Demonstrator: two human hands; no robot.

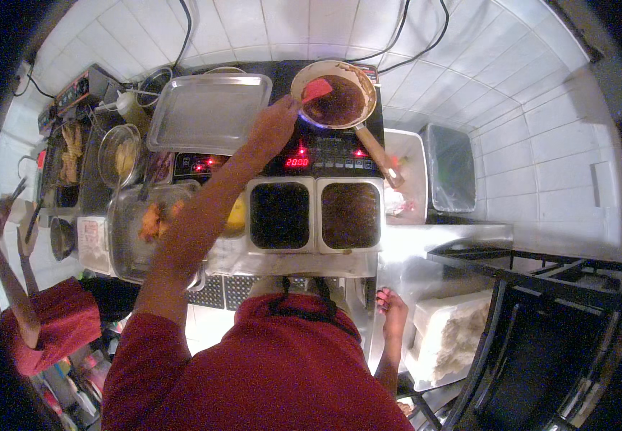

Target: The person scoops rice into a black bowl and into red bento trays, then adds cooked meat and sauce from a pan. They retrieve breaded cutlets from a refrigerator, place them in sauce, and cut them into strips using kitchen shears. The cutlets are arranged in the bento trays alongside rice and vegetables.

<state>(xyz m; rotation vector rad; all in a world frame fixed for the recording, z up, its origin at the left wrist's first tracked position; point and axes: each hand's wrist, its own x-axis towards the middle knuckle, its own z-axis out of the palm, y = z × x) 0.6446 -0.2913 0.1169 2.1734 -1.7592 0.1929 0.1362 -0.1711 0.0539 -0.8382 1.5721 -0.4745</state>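
My left hand (277, 126) reaches far forward, closed around the handle end of a red spatula (317, 90). The spatula's blade dips into dark brown sauce (341, 103) inside a round, light-coloured pan (369, 85). The pan sits on a black induction cooktop (325, 159) with lit red digits, its wooden handle (378, 152) pointing toward me and to the right. Low beside my right hip, over a steel surface, my right hand (393, 307) has its fingers curled in; whatever they may hold is hidden.
Two square containers, one dark (280, 215) and one brown inside (350, 215), stand before the cooktop. A metal tray (210, 108) lies left of the pan. A clear tub (127, 237) holds fried pieces. White tub (451, 337) and black rack (541, 273) are right. Another person (56, 323) works at left.
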